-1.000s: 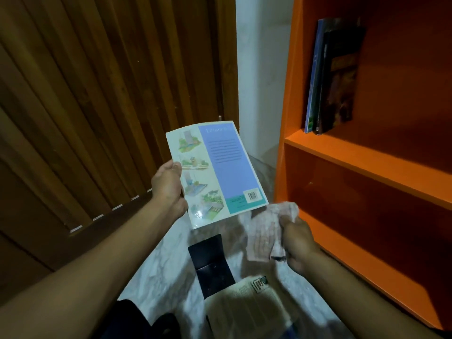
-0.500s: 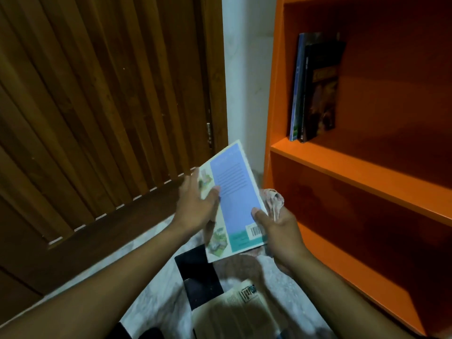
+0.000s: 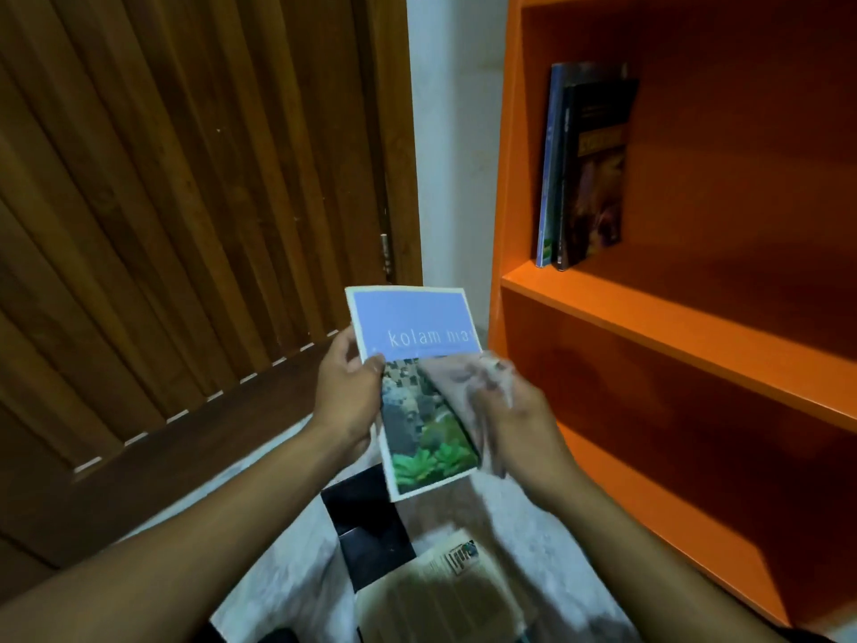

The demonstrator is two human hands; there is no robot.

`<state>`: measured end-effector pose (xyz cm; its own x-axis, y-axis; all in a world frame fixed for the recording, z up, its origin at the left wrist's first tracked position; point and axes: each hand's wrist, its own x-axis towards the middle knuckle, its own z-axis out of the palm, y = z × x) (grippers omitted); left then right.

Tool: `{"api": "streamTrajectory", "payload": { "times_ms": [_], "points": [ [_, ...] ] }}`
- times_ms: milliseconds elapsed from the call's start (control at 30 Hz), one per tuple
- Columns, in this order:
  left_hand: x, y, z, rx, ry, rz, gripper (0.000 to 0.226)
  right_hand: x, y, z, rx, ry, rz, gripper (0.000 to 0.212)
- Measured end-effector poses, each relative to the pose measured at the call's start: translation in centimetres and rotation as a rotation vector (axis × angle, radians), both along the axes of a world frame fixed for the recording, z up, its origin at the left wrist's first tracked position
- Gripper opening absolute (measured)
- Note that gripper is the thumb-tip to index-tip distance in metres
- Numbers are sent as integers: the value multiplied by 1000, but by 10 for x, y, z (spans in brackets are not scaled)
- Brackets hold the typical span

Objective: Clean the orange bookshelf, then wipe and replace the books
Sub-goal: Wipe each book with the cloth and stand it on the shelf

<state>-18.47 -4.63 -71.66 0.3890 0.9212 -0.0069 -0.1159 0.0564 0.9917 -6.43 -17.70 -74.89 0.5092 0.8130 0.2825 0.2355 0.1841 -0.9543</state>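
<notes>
Book flipped: back cover with barcode was up, now front cover, blue title band at 12 o'clock. Left hand regripped on its 9 o'clock edge. Right hand moved the cloth from beside the book onto the cover's 3 o'clock side.

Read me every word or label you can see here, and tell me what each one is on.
"kolam ma": held book, blue cover band; the cloth hides the rest.
Dark shelf book: cover title too blurred to read.
Floor book: barcode and print too small to read.
Blue shelf book: nothing legible.
</notes>
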Motion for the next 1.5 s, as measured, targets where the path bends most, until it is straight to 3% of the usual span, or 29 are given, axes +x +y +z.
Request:
{"api": "streamTrajectory", "payload": {
  "times_ms": [67,167,233,300,367,467,733,867,967,1133,1200,1300,1500],
  "points": [
    [-7,2,3,28,23,-75,35,18,1,6,-9,374,-195,21],
    [-14,8,1,77,95,-180,37,44,-4,19,65,619,-398,25],
    [-17,9,-3,110,133,-262,38,53,-8,26,146,505,-481,31],
    [-17,5,-4,114,139,-333,38,56,-9,29,174,222,-523,31],
    [-15,1,-4,99,101,-379,39,54,-9,25,135,-74,-443,29],
    [-8,-5,4,50,16,-386,38,42,-1,-3,6,-327,-280,35],
    [-19,33,8,-121,-17,-31,33,-11,-6,-43,-192,-315,136,27],
    [-30,47,2,-8,112,70,27,-17,-8,-47,-315,-380,252,23],
    [-35,47,-4,140,278,11,25,-9,-1,-34,-293,-234,205,22],
    [-38,33,-9,304,446,-182,24,16,10,-10,-55,131,-171,37],
    [-36,23,-10,281,427,-245,26,13,14,2,33,115,-243,33],
    [-24,4,-9,183,351,-323,26,-6,24,8,53,-71,-261,36],
    [-4,1,8,-201,-22,-168,27,-43,31,-30,-58,-174,-75,48]
  ]
}}
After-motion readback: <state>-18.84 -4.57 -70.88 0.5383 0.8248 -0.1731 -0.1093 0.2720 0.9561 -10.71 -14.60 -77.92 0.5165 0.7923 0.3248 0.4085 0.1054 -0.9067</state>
